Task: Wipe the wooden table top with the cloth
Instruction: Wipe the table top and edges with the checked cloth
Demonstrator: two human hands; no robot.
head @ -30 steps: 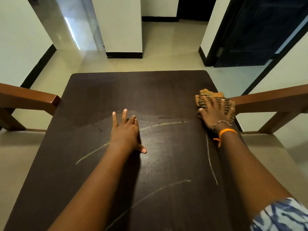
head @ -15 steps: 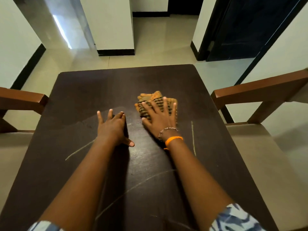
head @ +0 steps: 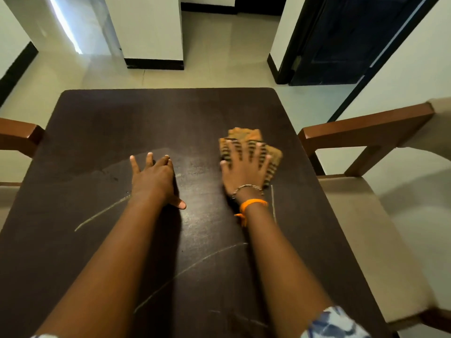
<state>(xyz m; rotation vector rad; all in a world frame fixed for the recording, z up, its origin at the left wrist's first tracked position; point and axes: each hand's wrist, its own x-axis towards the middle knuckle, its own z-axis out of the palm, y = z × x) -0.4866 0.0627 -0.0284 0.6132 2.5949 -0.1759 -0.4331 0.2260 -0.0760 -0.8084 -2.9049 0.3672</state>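
Head view: right hand presses cloth on table top.

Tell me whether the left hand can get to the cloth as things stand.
Probably yes: the left hand lies flat beside the cloth, bare table top between, but the right hand covers it.

1. My left hand lies flat, palm down, fingers straight and pointing forward, thumb stuck out to the right.
2. My left forearm runs bare from the lower left edge up to that hand.
3. My right hand is also palm down, fingers spread wide and straight, pressing downward; it looks slightly blurred.
4. My right wrist carries a bead bracelet and an orange thread.
5. My right forearm is bare up to a blue-and-white sleeve.
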